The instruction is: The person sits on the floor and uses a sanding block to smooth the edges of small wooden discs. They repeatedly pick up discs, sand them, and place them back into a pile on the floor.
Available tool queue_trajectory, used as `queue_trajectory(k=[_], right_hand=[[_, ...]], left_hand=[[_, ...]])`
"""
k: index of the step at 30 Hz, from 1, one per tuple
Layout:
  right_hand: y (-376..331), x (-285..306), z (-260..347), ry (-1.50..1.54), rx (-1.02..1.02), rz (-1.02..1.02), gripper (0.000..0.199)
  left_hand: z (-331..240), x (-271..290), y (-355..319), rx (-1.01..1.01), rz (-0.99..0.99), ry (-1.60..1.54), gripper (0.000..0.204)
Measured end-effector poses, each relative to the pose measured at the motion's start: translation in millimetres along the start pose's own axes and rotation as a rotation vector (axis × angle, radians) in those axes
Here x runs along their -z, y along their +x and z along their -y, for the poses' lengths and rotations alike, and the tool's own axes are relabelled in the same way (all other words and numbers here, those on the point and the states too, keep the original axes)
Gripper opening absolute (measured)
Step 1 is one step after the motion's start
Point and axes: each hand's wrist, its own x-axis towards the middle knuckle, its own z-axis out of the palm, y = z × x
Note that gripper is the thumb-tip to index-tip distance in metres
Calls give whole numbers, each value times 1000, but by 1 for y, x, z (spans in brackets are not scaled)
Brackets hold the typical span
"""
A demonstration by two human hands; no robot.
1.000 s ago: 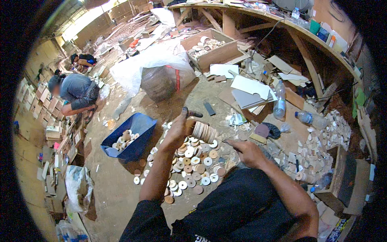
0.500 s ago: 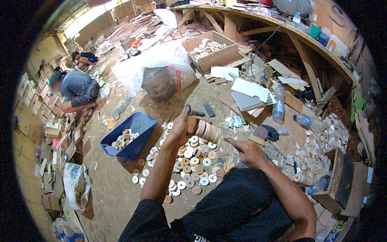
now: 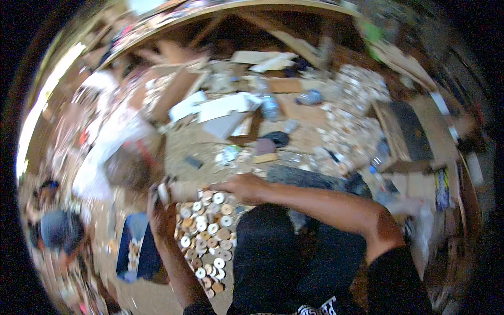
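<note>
A row of round wooden discs (image 3: pixel 189 191) lies sideways between my hands, blurred by motion. At its left end, my left hand (image 3: pixel 163 210) is closed around it, with a paler disc by the fingers. My right hand (image 3: pixel 249 188) reaches to the row's other end, fingers pinched together; what they hold there is too small to make out. Under the row, a loose pile of pale and brown discs (image 3: pixel 212 229) with centre holes covers the ground. A dark blue scoop-like bin (image 3: pixel 149 254) with discs inside stands left of my left forearm.
Ahead lie white and grey boards (image 3: pixel 223 107), plastic bottles (image 3: pixel 270 107) and a dark small block (image 3: pixel 193 161). A pale sack (image 3: pixel 105 157) is at left, near a crouching person (image 3: pixel 62 230). Many offcuts (image 3: pixel 349 126) and a wooden box (image 3: pixel 391 134) lie right. A wooden bench (image 3: pixel 231 7) spans the back.
The view has swung to the right, so the surroundings appear shifted left and blurred. My hands still hold the row of discs between them, now lying more level.
</note>
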Motion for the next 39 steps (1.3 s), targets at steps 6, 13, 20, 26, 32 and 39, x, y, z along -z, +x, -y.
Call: queue_trajectory(k=[6,13,20,26,32,39], right_hand=[[0,-6,-5,44,63,-127,30],[-11,20,-14,33,-68,-370,41],[-27,60,-11,-43,50,-714,52],[-27,46,8,-105,225,-544,56],[-27,47,-2,-117,108,-193,36],[-32,82,-29,-128,-44,-358,20]], left_hand=[[36,-19,-7,82,137,104,39],[5,-61,6,-121,234,426,54],[-9,-86,15,-186,256,371,46],[-16,-97,17,-186,283,314,39],[-20,-105,18,-222,347,287,40],[22,-63,12,-95,205,229,52]])
